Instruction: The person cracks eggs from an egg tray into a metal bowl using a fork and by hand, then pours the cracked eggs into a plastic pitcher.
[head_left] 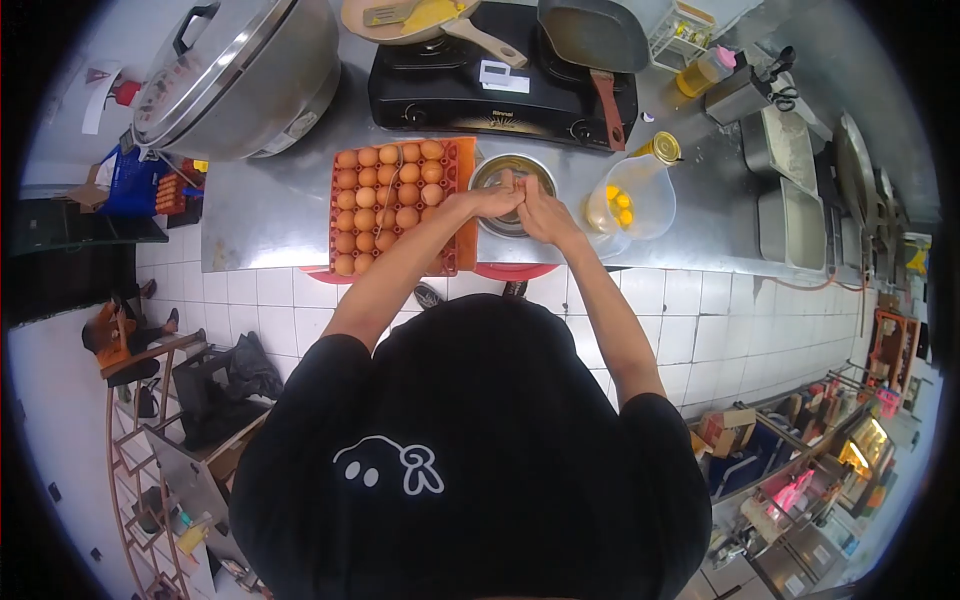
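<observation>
Over a round metal bowl (497, 228), my left hand (498, 197) and my right hand (541, 212) meet with their fingers bent and pressed together. Whatever may lie between the fingers is hidden. Left of the bowl is a red tray (454, 240) filled with rows of brown eggs (366, 197); a thin wire-like handle (389, 200) lies across them. A clear plastic jug (652, 205) stands to the right of my right hand, and several yellow egg yolks (620, 207) show inside it.
Behind the bowl is a black two-burner gas stove (500, 110) with a pan (400, 25) and a square pan (595, 40). A large steel pot (270, 90) stands left. A yellow can (661, 149), an oil bottle (703, 74) and metal trays (790, 225) are right.
</observation>
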